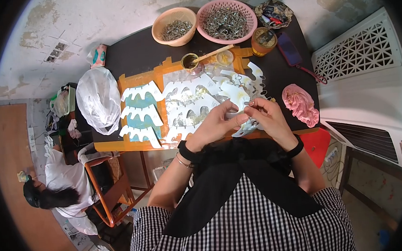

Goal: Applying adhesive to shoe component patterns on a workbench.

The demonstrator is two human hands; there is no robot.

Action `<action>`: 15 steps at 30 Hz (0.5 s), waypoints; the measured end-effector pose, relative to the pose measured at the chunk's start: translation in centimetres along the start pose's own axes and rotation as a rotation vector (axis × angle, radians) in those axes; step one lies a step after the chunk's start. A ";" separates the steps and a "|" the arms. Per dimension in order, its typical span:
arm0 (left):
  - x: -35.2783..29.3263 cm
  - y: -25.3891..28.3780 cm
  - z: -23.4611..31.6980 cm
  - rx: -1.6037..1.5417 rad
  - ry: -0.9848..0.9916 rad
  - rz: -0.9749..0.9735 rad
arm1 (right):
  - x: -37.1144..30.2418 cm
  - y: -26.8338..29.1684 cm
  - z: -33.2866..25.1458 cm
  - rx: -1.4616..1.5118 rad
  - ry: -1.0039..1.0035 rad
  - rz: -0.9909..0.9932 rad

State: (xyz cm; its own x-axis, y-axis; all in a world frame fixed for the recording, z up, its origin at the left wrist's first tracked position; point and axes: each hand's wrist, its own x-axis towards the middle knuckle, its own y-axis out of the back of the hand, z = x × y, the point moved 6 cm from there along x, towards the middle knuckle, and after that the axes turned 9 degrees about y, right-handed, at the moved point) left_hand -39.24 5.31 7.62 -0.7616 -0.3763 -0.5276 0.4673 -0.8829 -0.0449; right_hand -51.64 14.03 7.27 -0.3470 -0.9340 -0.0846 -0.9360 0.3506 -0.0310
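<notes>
My left hand and my right hand meet over the table's near edge, fingers closed in a pinch. Between them is a white, curved cut-out piece, partly hidden by the fingers; a small metal part seems to be at the right fingertips. Just beyond lie more white cut-outs, overlapping, with yellowish smears and small metal rings at their right side. To the left, rows of scalloped white pieces lie on a blue sheet and a smeared clear sheet.
At the back stand a peach bowl and pink basket of metal parts. A stick rests on a small pot near a jar. A phone, pink cloth and plastic bag lie around. Another person sits left.
</notes>
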 end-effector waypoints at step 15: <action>1.2 1.0 -2.5 -0.317 0.000 0.233 | 0.2 -1.3 -0.5 -0.172 0.086 -0.137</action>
State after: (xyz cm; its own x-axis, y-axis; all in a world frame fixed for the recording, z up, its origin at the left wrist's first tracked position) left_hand -38.55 4.66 4.83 -0.6186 -0.5565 -0.5546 0.7433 -0.6433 -0.1836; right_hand -50.49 13.32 7.82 -0.2132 -0.9770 -0.0061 -0.9683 0.2105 0.1343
